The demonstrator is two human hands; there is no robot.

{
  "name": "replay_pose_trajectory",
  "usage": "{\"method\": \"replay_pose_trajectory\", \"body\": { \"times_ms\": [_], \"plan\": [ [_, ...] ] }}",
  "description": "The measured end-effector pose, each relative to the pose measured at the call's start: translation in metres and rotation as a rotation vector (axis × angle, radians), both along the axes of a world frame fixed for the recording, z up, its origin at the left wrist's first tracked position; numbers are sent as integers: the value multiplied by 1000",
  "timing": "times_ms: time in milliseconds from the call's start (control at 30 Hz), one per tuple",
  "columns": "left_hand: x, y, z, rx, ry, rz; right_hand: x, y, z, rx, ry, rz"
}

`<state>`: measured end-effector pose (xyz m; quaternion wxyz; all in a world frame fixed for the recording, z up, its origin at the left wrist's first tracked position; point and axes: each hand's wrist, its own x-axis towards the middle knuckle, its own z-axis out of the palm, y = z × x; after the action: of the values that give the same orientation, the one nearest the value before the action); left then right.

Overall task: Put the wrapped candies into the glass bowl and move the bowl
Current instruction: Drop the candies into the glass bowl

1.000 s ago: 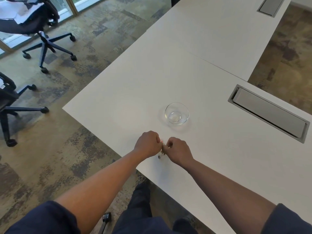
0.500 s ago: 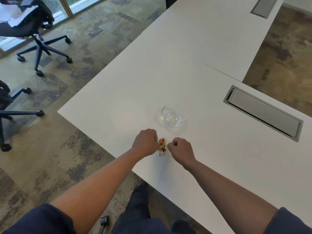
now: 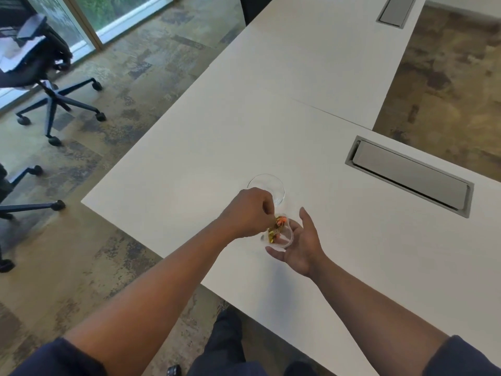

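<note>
The table (image 3: 271, 137) is plain white, and the cover (image 3: 409, 176) set into it near its right edge is grey. The glass bowl (image 3: 273, 185) is clear and without colour, while the wrapped candies (image 3: 276, 230) are gold and orange. The carpet (image 3: 130, 85) shows a mottled pattern of brown, beige and grey patches, the office chair (image 3: 48, 85) is black, and the sleeves (image 3: 59, 359) are dark navy.

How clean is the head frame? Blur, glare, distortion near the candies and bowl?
Head view: soft overall, with motion smear on the left hand and the wrapped candies; the glass bowl shows only as a faint rim against the white table, no hard glare; even daylight, weak shadows; wide-angle bowing along the table edges.
</note>
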<state>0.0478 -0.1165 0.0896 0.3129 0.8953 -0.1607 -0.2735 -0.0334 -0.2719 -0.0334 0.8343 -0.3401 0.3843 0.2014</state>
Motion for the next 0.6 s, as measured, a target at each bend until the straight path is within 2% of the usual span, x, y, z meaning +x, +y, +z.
{"method": "replay_pose_trajectory", "body": {
  "times_ms": [167,300,400,500,600],
  "plan": [
    [12,-11,20,-26,-73,-153,13,-3,12,212,-74,-17],
    [19,-16,20,24,-222,-216,17,0,13,231,-70,-65],
    [26,-15,11,51,-241,-205,19,1,7,159,-57,-143],
    [39,-10,-6,-46,-131,-107,24,-3,3,75,-20,-263],
    [52,-5,-38,-139,-62,149,31,-13,1,-7,16,-373]
  ]
}}
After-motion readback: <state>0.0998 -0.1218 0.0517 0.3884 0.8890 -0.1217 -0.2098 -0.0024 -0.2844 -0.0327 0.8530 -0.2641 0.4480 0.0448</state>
